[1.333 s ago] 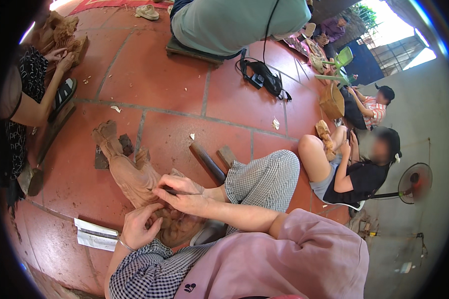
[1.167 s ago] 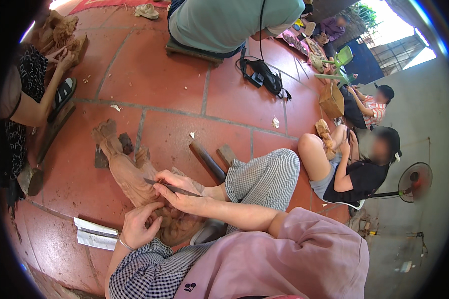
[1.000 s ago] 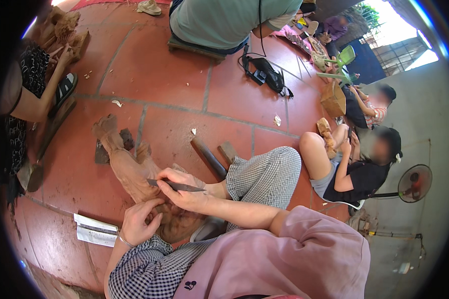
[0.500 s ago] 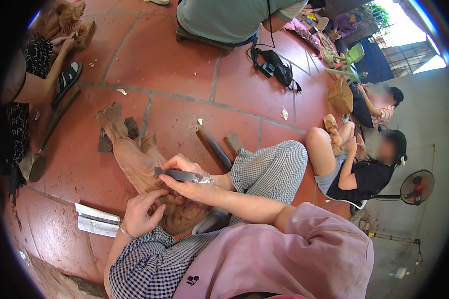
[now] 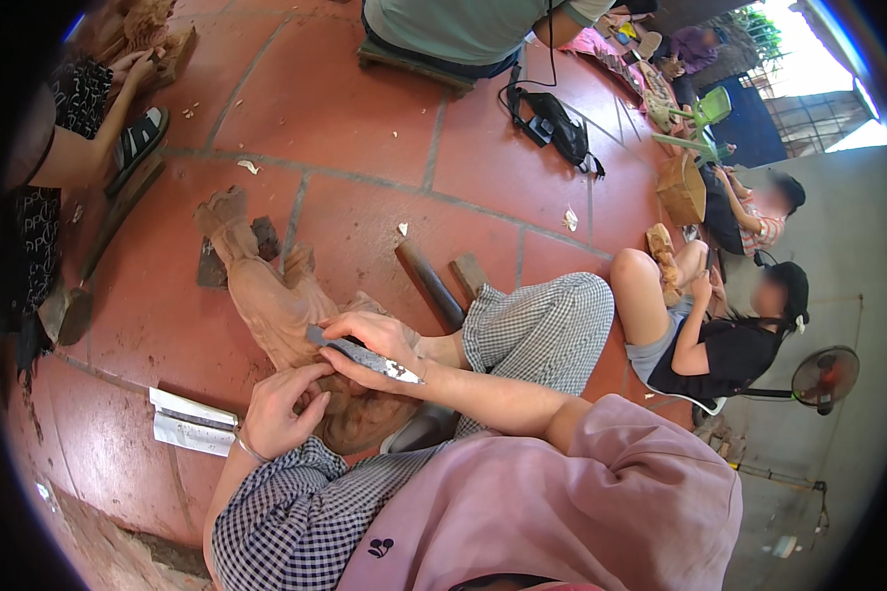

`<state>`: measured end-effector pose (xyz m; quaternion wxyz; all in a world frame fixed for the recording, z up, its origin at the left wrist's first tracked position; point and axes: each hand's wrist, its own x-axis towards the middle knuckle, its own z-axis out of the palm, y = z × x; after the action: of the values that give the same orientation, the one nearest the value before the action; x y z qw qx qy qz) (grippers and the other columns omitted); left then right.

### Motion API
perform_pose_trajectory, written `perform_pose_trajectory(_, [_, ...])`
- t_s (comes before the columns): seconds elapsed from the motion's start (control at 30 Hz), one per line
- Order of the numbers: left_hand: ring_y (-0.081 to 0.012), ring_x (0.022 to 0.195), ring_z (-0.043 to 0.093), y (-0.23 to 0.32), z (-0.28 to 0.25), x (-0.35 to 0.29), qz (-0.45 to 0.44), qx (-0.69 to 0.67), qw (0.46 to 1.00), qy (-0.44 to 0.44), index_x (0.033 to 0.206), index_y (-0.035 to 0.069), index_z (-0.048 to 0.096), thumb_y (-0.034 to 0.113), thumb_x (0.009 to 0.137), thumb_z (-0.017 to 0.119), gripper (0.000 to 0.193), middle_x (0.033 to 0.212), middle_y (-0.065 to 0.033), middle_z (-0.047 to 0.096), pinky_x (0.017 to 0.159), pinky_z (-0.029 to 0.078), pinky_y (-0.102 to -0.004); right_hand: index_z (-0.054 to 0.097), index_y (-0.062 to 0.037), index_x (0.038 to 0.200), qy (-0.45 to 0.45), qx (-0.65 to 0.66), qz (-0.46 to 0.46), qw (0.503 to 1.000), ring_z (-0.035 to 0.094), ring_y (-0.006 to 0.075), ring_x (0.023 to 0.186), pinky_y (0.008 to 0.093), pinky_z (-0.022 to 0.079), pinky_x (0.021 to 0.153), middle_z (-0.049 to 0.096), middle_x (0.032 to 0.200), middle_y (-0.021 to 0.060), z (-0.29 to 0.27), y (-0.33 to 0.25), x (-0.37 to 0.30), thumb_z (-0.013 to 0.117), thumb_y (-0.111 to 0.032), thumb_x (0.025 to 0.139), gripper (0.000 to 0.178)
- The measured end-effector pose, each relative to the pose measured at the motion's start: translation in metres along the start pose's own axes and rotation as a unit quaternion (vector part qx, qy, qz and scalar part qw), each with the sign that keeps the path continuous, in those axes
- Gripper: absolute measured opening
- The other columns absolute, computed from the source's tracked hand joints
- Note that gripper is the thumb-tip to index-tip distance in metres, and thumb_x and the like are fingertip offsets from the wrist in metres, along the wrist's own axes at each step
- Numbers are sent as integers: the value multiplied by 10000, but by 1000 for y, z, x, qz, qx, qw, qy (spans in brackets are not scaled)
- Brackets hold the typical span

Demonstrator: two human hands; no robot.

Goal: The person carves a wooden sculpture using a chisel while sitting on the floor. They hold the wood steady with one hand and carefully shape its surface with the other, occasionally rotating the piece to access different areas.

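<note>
A brown wooden carving [image 5: 276, 307] lies slantwise across my lap and the floor, its knobby end pointing up and left. My right hand [image 5: 382, 340] is closed round a flat grey carving chisel [image 5: 365, 357], whose back end looks worn and whitish. The chisel's front end is by the wood surface, close to my left fingertips. Bent fingers of my left hand [image 5: 284, 406] rest against the near part of the carving, touching or nearly touching my right hand. Some of the lower carving is hidden beneath my hands.
A wooden mallet-like bar [image 5: 430, 286] and a small wood block [image 5: 469, 276] lie beyond my knee. White paper [image 5: 189, 424] is at left. A black bag [image 5: 559, 128] lies farther off. Several people sit around, one with a carving at right, near a fan [image 5: 826, 380].
The chisel has tilted in my right hand, its back end swinging lower and to the right. My left fingers have shifted slightly up toward the right hand. The view has moved a little.
</note>
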<state>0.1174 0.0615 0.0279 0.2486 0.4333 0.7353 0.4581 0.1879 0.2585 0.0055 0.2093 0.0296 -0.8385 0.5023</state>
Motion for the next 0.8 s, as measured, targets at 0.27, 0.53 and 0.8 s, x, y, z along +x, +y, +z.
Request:
perform_pose_trajectory(0.27, [-175, 589, 585, 1, 0, 0, -9, -9, 1000, -5, 1148, 1, 629, 37, 784, 674, 369, 733, -75, 613, 560, 474, -284, 637, -15, 935, -12, 5, -4, 1000, 693, 306, 859, 365, 548, 748, 704, 941, 144, 1, 7, -4, 759, -90, 771, 217])
perform_pose_trajectory(0.53, [-171, 595, 588, 1, 0, 0, -10, -8, 1000, -2, 1153, -4, 630, 40, 788, 672, 370, 740, -81, 621, 571, 478, -282, 637, -8, 947, -24, -2, -12, 1000, 701, 286, 869, 362, 554, 754, 714, 964, 140, -2, 6, -3, 766, -87, 771, 232])
perform_pose_trajectory(0.8, [-168, 602, 589, 2, 0, 0, -20, -16, 1000, 1, 1147, -4, 636, 42, 807, 664, 345, 746, -78, 626, 576, 479, -280, 633, -2, 943, -31, -2, -18, 999, 704, 289, 893, 360, 557, 765, 713, 962, 150, -1, 8, -3, 767, -85, 770, 234])
